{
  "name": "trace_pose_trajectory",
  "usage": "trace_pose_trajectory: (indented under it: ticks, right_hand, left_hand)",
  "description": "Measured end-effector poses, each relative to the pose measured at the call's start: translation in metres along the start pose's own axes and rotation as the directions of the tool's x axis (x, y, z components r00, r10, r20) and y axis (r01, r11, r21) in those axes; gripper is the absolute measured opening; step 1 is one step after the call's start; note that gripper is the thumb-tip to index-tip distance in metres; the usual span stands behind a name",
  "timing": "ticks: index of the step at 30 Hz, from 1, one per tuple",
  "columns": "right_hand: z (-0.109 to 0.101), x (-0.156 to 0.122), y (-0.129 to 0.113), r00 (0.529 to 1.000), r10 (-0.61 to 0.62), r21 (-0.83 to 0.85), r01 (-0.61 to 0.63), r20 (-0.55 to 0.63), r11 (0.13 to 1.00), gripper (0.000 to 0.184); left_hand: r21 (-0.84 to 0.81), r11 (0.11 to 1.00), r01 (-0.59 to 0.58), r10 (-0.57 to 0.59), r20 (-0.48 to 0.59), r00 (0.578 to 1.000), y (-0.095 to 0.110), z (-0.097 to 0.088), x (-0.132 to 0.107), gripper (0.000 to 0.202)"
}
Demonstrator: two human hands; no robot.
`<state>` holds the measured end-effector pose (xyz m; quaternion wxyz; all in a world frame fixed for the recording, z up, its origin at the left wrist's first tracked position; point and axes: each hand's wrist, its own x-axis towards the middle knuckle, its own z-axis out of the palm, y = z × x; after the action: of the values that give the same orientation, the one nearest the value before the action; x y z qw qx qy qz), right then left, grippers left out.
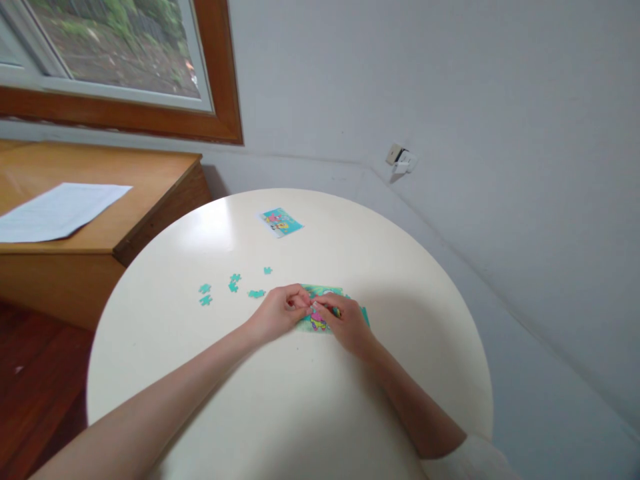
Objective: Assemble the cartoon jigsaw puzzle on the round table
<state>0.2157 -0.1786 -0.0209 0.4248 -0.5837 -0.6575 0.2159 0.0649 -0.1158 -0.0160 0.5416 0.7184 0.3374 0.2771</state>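
A partly built jigsaw puzzle [327,293], teal with a pink and yellow figure, lies on the round cream table [400,280]. My left hand [279,311] and my right hand [347,323] meet over its near edge. Both have their fingers curled and pinched together at one spot on the puzzle. What sits between the fingertips is too small to make out. Several loose teal pieces [233,283] lie scattered to the left of my left hand.
A small picture card [281,222] lies at the table's far side. A wooden desk [150,200] with a sheet of paper [57,210] stands to the left under a window. A wall socket [400,160] is behind the table.
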Motion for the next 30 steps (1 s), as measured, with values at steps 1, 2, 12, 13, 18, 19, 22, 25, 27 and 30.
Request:
trace_pose_trajectory:
  ticks: [1, 2, 12, 13, 18, 19, 22, 25, 27, 30]
  right_hand:
    - [0.0, 0.0, 0.0, 1.0, 0.002, 0.003, -0.002, 0.001, 1.0, 0.02]
    - [-0.001, 0.0, 0.0, 1.0, 0.007, 0.01, -0.007, -0.001, 1.0, 0.02]
    - [-0.044, 0.007, 0.039, 0.901, 0.239, 0.096, -0.219, -0.361, 0.971, 0.025]
    - [-0.047, 0.008, 0.043, 0.887, 0.257, 0.087, -0.242, -0.385, 0.966, 0.026]
    - [-0.049, 0.008, 0.053, 0.871, 0.289, 0.08, -0.281, -0.399, 0.957, 0.028]
    - [-0.049, 0.007, 0.053, 0.872, 0.293, 0.076, -0.286, -0.392, 0.955, 0.028]
    - [-0.047, 0.007, 0.052, 0.88, 0.294, 0.052, -0.296, -0.373, 0.954, 0.029]
    - [-0.048, 0.007, 0.05, 0.887, 0.279, 0.02, -0.292, -0.369, 0.956, 0.03]
    - [-0.048, 0.006, 0.05, 0.891, 0.271, 0.002, -0.29, -0.364, 0.957, 0.03]
    - [-0.048, 0.006, 0.05, 0.894, 0.25, -0.018, -0.277, -0.371, 0.961, 0.031]
  left_hand:
    - [0.003, 1.0, -0.002, 0.002, 0.003, 1.0, -0.001, 0.001, 0.0, 0.01]
    - [0.009, 1.0, -0.005, 0.005, 0.004, 1.0, -0.001, 0.001, 0.0, 0.011]
    - [0.127, 0.991, -0.032, 0.047, -0.118, 0.992, 0.013, -0.015, 0.001, 0.016]
    - [0.129, 0.991, -0.041, 0.058, -0.132, 0.99, 0.013, -0.018, 0.002, 0.015]
    - [0.14, 0.99, -0.012, 0.044, -0.232, 0.972, 0.009, -0.042, 0.008, 0.021]
    - [0.161, 0.987, 0.014, 0.028, -0.259, 0.966, 0.008, -0.048, 0.01, 0.023]
    - [0.185, 0.981, 0.058, 0.01, -0.35, 0.937, 0.003, -0.072, 0.017, 0.021]
    - [0.249, 0.962, 0.115, 0.018, -0.476, 0.88, -0.005, -0.096, 0.021, 0.021]
    - [0.313, 0.936, 0.161, 0.03, -0.525, 0.851, -0.011, -0.108, 0.023, 0.022]
    - [0.426, 0.87, 0.249, 0.035, -0.557, 0.829, -0.018, -0.116, 0.023, 0.024]
